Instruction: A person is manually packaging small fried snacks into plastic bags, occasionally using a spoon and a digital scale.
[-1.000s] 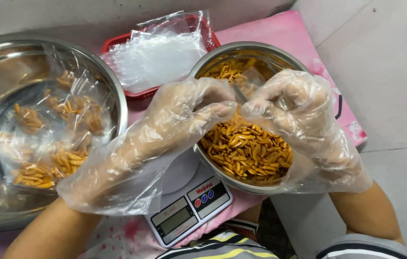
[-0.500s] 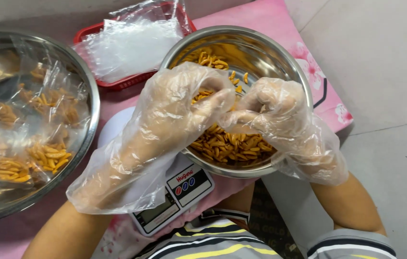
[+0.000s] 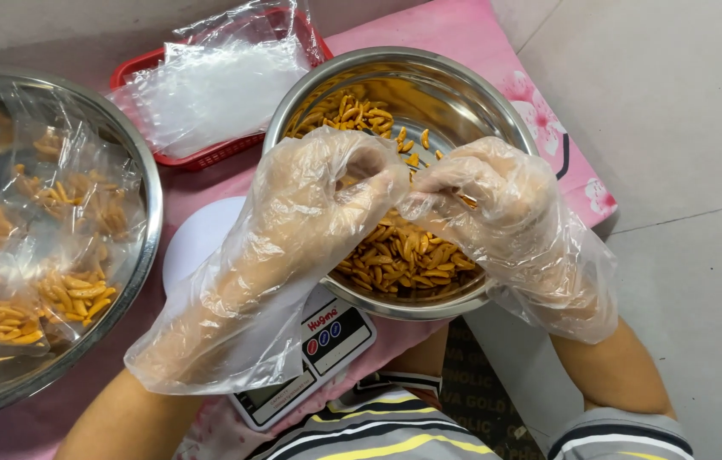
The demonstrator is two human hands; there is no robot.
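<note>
Both my hands wear loose clear plastic gloves. My left hand (image 3: pixel 310 213) and my right hand (image 3: pixel 497 204) meet fingertip to fingertip over a steel bowl (image 3: pixel 395 55) of orange snack sticks (image 3: pixel 403 255). The fingers of both hands are curled and pinched together just above the snacks. The crinkled plastic hides whether anything lies between them. The bowl stands on a white kitchen scale (image 3: pixel 327 341), whose display end pokes out under my left wrist.
A large steel basin (image 3: pixel 152 213) on the left holds several clear bags filled with snacks (image 3: pixel 63 290). A red basket (image 3: pixel 208 153) behind holds empty clear bags (image 3: pixel 216 85). A pink cloth (image 3: pixel 480 34) covers the table, with grey floor (image 3: pixel 676 128) to the right.
My hands stay joined over the bowl. They have shifted slightly toward its middle as the view moved, and more of the bowl's far side shows now.
</note>
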